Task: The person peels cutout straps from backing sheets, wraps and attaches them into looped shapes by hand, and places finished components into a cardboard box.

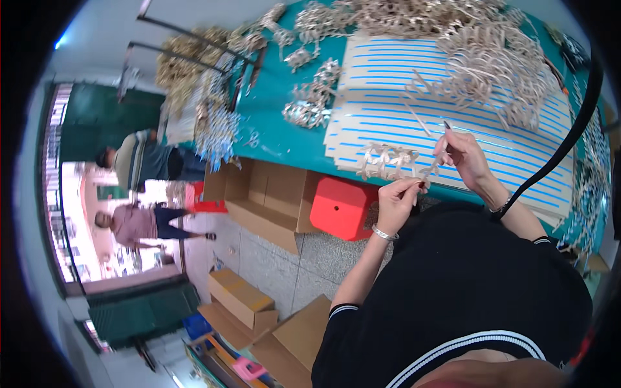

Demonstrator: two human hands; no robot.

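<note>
A bundle of curled beige strips point(387, 161) lies at the near edge of the table, on a sheet with blue lines. My left hand point(398, 199) is closed in a pinch at the bundle's right end. Just above and to the right, my right hand point(464, 155) has its fingers pinched at a thin strip end near the same bundle. The exact grip points are too small to make out. Under both hands lie stacked beige sheets point(381, 97) striped with blue lines. A loose thin strip point(417, 119) rests on them beyond my right hand.
Heaps of curled strips point(498, 71) cover the far side of the green table point(278, 139). A black cable point(550, 149) hangs on the right. A red stool point(339, 208) and an open cardboard box point(265, 194) stand beside the table. Two people are at the left.
</note>
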